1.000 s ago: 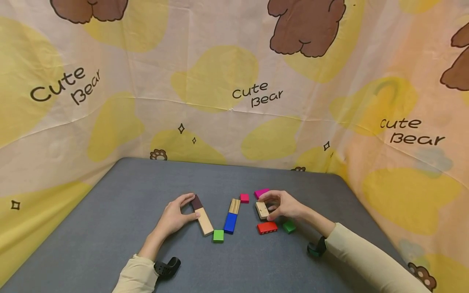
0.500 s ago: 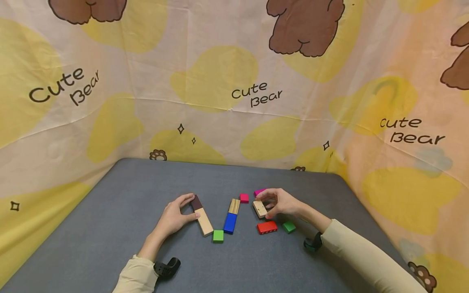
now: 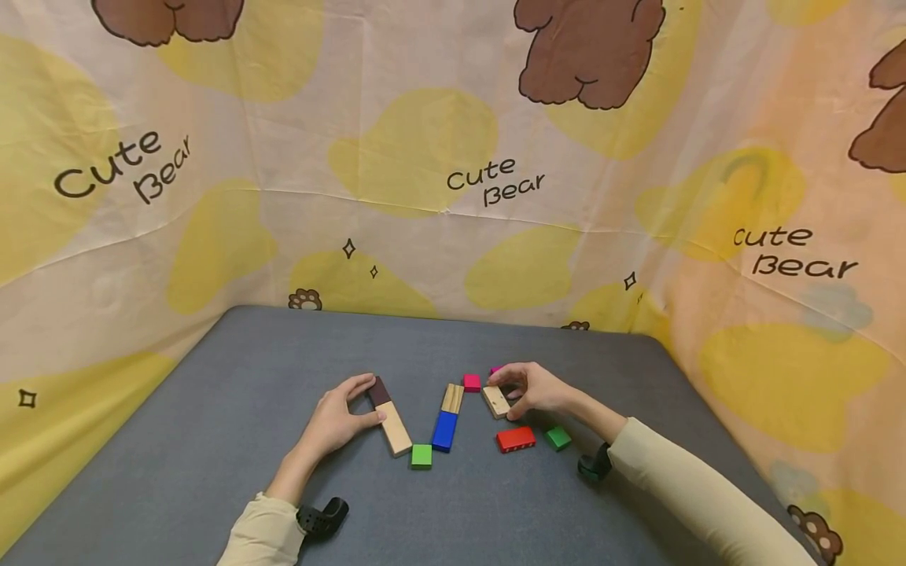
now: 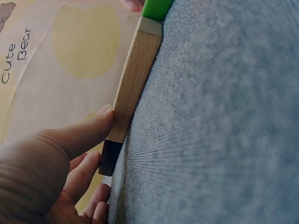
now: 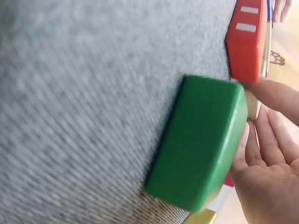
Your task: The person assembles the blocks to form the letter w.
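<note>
Left hand (image 3: pixel 338 420) resting on the grey table (image 3: pixel 212 440), thumb and fingers curled lightly about the dark end of the long wooden block (image 3: pixel 391 417); thumb tip pressed to the pale flank in the left wrist view (image 4: pixel 100 122). Block flat on the table, slanting down toward the light green cube (image 3: pixel 421 455), near end just beside that cube. Grip steadying rather than lifting, so far as can be judged.

Centre: blue-and-wood block (image 3: pixel 447 419) lying flat, slanted the other way, lower end beside the same green cube, upper end near the small pink cube (image 3: pixel 472 382). No hand on either.

Right hand (image 3: pixel 532 391) pinching the short wooden block (image 3: pixel 496 401) between thumb and curled fingers, block tilted and close to the pink cube; contact with the table under the block not discernible. Magenta block (image 3: pixel 495 369) mostly hidden behind the fingers. Red block (image 3: pixel 516 439) and dark green block (image 3: pixel 557 437) lying free nearer the body, just below the hand; both large in the right wrist view, red (image 5: pixel 247 39) and green (image 5: pixel 198 144).

Step in hand, as judged: setting the short wooden block in as a further stroke of the zigzag row. Next move calls for fine alignment of its upper end to the pink cube, a clean release without nudging neighbours, and a steady left hold meanwhile.
</note>
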### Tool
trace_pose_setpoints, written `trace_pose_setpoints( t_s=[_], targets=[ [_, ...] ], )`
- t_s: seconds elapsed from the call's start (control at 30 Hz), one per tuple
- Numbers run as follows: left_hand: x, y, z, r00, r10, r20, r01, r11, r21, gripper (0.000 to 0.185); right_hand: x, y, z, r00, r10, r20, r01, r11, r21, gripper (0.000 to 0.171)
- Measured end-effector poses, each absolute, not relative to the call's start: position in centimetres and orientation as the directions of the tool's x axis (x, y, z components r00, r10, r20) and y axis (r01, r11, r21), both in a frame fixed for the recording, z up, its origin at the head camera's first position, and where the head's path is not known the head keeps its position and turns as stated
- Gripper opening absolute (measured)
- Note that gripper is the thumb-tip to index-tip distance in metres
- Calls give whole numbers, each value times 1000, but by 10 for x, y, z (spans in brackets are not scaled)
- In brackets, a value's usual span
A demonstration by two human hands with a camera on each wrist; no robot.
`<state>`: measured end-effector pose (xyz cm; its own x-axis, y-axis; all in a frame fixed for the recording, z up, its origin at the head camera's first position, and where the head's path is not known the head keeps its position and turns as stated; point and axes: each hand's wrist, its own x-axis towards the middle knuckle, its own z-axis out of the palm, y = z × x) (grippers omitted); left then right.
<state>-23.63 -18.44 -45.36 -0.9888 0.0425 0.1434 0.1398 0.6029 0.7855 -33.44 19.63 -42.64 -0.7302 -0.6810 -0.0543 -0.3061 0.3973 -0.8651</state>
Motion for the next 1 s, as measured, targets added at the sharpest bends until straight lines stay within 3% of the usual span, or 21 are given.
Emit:
trace_pose_setpoints(
  t_s=[1.0],
  targets=[
    [-234, -184, -454, -987, 39, 159, 150, 606, 782, 72, -342, 197, -433, -730, -678, -81, -290, 416, -862, 62]
  ],
)
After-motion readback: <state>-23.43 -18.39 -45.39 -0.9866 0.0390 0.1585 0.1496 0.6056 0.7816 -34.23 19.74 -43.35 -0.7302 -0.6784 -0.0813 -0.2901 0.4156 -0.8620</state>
